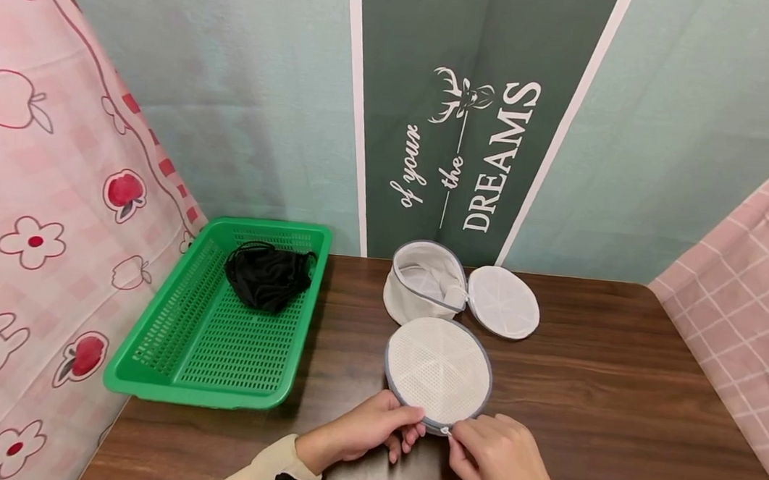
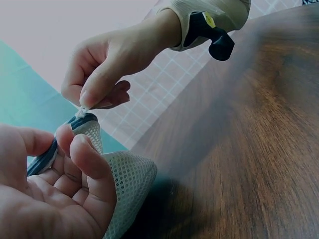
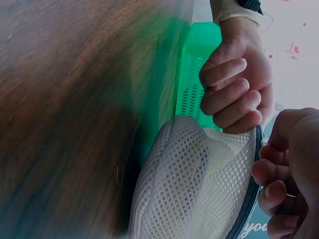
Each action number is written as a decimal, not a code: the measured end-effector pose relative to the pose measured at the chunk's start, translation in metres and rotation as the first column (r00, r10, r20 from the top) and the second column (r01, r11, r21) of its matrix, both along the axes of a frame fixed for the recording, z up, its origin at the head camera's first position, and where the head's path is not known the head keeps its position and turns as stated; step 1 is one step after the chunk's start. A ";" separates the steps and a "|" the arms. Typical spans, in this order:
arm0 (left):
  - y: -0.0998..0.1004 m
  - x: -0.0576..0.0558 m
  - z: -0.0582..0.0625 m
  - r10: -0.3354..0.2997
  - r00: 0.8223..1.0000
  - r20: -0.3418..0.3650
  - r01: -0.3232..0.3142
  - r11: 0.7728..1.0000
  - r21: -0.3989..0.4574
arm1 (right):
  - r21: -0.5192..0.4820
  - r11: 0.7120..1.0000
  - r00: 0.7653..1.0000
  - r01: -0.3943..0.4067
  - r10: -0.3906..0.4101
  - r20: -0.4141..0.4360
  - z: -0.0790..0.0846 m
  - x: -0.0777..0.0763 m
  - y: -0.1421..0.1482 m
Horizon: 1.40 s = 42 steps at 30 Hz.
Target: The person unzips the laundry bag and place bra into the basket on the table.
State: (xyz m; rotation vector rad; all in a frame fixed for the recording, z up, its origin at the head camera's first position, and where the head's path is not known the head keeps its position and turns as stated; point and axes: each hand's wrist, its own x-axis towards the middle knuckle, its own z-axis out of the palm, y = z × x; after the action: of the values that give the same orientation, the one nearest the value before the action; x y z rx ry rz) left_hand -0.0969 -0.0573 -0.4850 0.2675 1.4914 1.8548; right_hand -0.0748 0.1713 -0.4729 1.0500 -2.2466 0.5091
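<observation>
A round white mesh laundry bag (image 1: 439, 370) with a grey zipped rim is held above the front of the table, its flat mesh top facing up. My left hand (image 1: 375, 424) grips the rim at its near left side, thumb on top. Just to the right, my right hand (image 1: 500, 453) pinches the small white zipper pull (image 2: 81, 112) at the near edge. In the right wrist view the bag's mesh side (image 3: 174, 174) hangs below the dark rim (image 3: 247, 199). Behind it stands a second mesh laundry bag (image 1: 421, 282), its round lid (image 1: 504, 304) folded out to the right.
A green plastic basket (image 1: 289, 380) sits at the left of the brown wooden table (image 1: 610, 411), with a black drawstring pouch (image 1: 268, 277) inside. Printed cloth hangs behind the table (image 1: 273, 118) and along both sides.
</observation>
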 end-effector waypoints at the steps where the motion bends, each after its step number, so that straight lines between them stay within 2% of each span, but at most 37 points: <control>1: 0.000 0.000 0.000 0.000 1.000 0.001 0.000 1.000 0.000 | 0.000 1.000 1.000 0.003 -0.003 0.001 0.000 0.000 0.001; 10: -0.002 0.000 -0.001 0.007 1.000 -0.004 -0.007 1.000 -0.009 | -0.018 1.000 0.999 0.011 -0.012 -0.047 -0.002 -0.002 0.005; 15: -0.004 -0.001 -0.002 0.016 1.000 -0.007 -0.016 1.000 -0.018 | 0.000 1.000 0.999 0.022 -0.022 -0.026 -0.002 -0.003 0.010; 22: -0.005 -0.003 -0.002 0.030 1.000 -0.008 -0.030 0.999 -0.031 | 0.018 0.998 0.998 0.062 -0.062 -0.007 -0.001 -0.004 0.017; 42: -0.008 -0.003 0.000 0.074 0.997 -0.016 -0.074 0.995 -0.067 | -0.024 0.983 0.981 0.180 -0.182 -0.075 0.001 -0.010 0.026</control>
State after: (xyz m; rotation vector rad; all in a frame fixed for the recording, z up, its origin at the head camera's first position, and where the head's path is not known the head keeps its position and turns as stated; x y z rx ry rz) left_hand -0.1003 -0.0652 -0.4854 0.1954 1.5896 1.8594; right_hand -0.0852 0.1969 -0.4720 0.8316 -2.2386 0.4033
